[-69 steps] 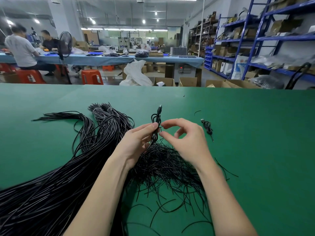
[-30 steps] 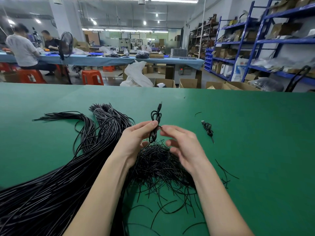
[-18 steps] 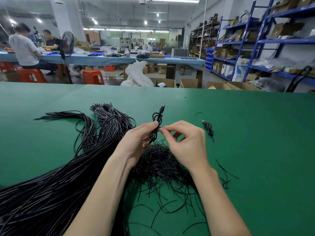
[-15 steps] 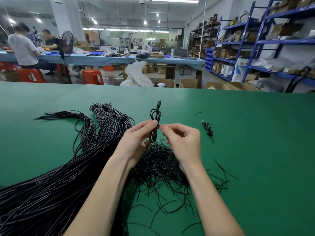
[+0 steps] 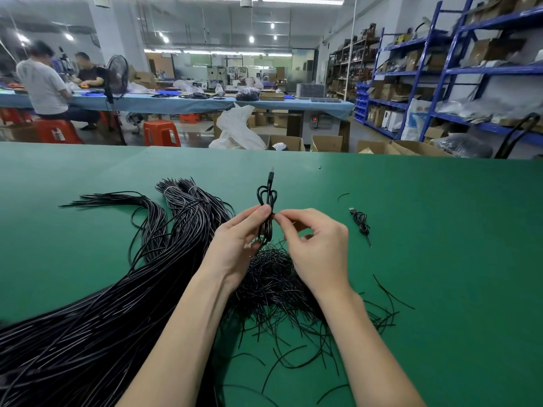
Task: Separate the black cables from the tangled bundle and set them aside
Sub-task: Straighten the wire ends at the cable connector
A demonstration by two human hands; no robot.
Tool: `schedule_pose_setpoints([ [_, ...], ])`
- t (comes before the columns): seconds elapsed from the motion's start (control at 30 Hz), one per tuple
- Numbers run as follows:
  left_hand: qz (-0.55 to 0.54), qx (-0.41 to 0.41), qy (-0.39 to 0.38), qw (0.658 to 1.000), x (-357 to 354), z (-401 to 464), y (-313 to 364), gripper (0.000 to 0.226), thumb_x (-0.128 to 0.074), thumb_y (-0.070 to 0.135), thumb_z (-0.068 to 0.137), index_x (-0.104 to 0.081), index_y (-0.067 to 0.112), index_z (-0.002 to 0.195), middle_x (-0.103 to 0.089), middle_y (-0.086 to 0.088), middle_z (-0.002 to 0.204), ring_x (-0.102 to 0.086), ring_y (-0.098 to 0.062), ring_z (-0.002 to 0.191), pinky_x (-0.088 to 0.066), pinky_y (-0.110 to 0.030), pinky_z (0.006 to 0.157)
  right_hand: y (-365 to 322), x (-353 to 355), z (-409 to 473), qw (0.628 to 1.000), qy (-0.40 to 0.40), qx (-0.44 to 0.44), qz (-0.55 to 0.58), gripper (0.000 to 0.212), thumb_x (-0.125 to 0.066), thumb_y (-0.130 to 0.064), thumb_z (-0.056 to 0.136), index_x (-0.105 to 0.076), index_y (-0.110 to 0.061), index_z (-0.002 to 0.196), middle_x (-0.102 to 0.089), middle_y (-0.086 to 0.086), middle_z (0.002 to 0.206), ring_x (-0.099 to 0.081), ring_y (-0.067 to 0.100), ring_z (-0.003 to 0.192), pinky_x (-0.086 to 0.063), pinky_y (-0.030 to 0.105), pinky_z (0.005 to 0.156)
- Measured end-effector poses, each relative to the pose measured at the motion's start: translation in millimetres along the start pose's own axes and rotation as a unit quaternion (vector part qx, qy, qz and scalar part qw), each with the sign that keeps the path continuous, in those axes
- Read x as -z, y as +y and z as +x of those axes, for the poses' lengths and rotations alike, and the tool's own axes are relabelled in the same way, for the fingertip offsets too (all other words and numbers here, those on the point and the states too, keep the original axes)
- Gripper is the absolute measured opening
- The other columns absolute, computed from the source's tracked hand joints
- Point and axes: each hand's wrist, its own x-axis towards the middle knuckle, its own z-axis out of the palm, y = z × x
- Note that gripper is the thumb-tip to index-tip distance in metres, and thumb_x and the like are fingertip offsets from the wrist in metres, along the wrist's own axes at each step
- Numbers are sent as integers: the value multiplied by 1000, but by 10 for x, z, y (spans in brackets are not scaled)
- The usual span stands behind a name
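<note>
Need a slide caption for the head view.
Left hand holds a coiled black cable upright while right hand pinches its middle, above loose black ties on green table.

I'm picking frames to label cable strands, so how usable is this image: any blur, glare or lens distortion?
Head view: the hands and the coiled cable they pinch are sharp; overhead light puts pale sheen on the bundle, where strands merge; the far table edge bows from the wide lens; the shelves at right are smeared and soft.

Green table (image 5: 440,259) under black cables (image 5: 88,333)
</note>
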Motion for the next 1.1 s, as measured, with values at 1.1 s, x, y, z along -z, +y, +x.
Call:
schedule_pose_setpoints([
  [1.1, 74, 27, -7, 997, 120, 106, -89, 22, -79, 5, 81, -73, -4, 99, -76, -9, 84, -72, -14, 76, -58, -20, 72, 90, 296, 52, 964, -227, -123, -64, 22, -70, -56, 81, -79, -44, 98, -70, -35, 94, -67, 1, 74, -55, 22, 71],
])
